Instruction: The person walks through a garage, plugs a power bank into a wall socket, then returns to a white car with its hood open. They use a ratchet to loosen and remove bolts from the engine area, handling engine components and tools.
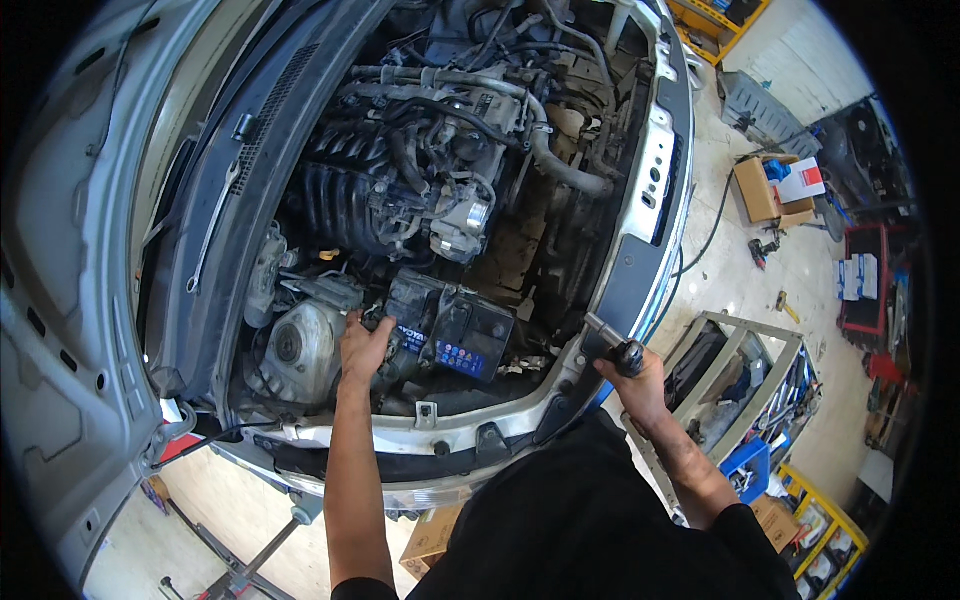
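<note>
My left hand [364, 345] is closed on a small dark part I cannot make out, beside the left end of the battery [450, 325], which has a blue label. My right hand [636, 385] grips a ratchet tool [627, 350] by its black handle, its metal end pointing up-left over the front rail of the engine bay [625, 265]. The engine [400, 170] lies behind the battery, with hoses across it. A round metal strut mount [290, 340] is left of my left hand. A long combination wrench [210, 230] rests on the dark trim at the left.
The raised hood [55, 300] fills the left edge. At right are an open cardboard box [755, 190], a drill [762, 250], a red trolley [870, 325], a metal tool cart [735, 330] with a blue bin [745, 470], and a yellow rack [830, 530]. A stand [250, 560] is at lower left.
</note>
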Available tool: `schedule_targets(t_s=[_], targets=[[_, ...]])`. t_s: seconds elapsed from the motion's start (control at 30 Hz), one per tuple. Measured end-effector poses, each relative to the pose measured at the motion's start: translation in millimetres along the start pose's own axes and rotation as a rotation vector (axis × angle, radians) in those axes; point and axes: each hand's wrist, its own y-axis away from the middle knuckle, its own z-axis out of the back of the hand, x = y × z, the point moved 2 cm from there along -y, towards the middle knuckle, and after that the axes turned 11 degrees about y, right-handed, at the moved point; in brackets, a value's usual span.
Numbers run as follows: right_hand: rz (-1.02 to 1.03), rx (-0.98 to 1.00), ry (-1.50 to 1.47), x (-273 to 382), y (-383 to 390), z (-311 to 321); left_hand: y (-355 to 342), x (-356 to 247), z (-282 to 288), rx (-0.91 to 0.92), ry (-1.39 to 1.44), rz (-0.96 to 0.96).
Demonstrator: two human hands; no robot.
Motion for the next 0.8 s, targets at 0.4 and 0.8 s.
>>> schedule_targets(t_s=[0.4, 0.8], targets=[[-0.033, -0.003, 0.023, 11.7, 11.6, 1.3, -22.9, 20.1, 7.3, -0.233, 0.081, -0.032], [-0.026, -0.138, 0.033, 21.2, -15.5, 26.0, -94.2, -43.6, 42.5, -0.110, -0.229, -0.051]])
